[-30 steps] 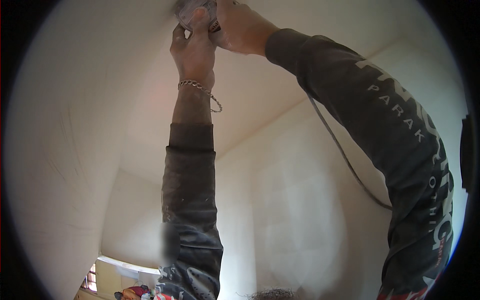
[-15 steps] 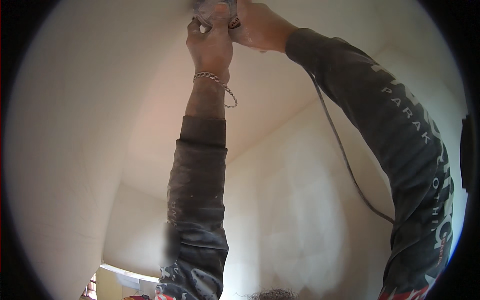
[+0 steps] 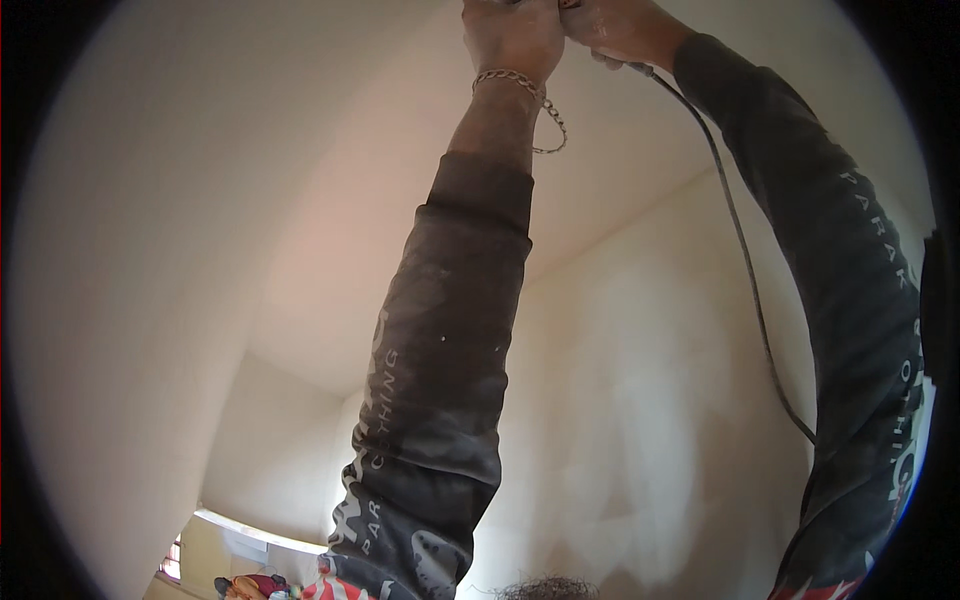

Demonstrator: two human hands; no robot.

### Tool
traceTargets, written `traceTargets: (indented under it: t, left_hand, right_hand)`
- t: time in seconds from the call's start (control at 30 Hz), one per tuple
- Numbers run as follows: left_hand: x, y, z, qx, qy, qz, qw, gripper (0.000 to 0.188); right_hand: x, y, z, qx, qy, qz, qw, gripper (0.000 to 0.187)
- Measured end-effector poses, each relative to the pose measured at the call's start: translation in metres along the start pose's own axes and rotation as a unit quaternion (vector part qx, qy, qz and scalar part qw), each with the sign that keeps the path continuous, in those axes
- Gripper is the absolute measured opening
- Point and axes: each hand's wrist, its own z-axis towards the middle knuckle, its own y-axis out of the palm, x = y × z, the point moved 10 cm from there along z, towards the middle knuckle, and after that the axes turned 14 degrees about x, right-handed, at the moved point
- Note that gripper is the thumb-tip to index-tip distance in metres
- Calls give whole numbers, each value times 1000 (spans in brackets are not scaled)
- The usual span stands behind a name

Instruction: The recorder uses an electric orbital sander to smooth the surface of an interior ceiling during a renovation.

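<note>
Both arms reach overhead, so the left hand (image 3: 515,38) and the right hand (image 3: 620,28) sit side by side at the top edge of the view, with the ceiling (image 3: 420,190) behind them. Between them shows a dark sliver of a corded tool (image 3: 569,4); most of it lies beyond the picture, so its shape and whether it touches a surface cannot be told. The right grip appears curled around the tool, since the cable (image 3: 738,225) comes out just below that hand; the left grip is cut off at the fingers, and I cannot tell whether it is wide, narrow or closed on the tool. Having the hands so close together would likely share the weight and steady it at full reach. The cable drops on the right hand's side and passes behind the right sleeve (image 3: 830,220), which leaves it well apart from the left sleeve (image 3: 450,300). A chain bracelet (image 3: 506,74) circles the left wrist, its loose loop hanging because the forearm is raised. Beyond are a pale wall (image 3: 610,380) and, far below at lower left, a small colourful heap (image 3: 255,586).
</note>
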Motion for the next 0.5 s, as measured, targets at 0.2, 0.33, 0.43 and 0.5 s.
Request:
traceTargets:
  t: [0.2,0.33,0.43,0.5]
  left_hand:
    - [-33,25,1,10,-10,-36,999,79]
    - [-24,23,4,34,-11,-25,999,83]
    - [-8,21,-3,28,2,-35,999,85]
    - [0,30,-6,10,-24,-72,997,85]
  right_hand:
    - [23,9,12,38,-85,21,995,92]
    - [14,-3,18,61,-166,29,984,89]
    - [7,-11,21,74,-185,16,980,87]
    - [8,-19,20,65,-181,11,981,88]
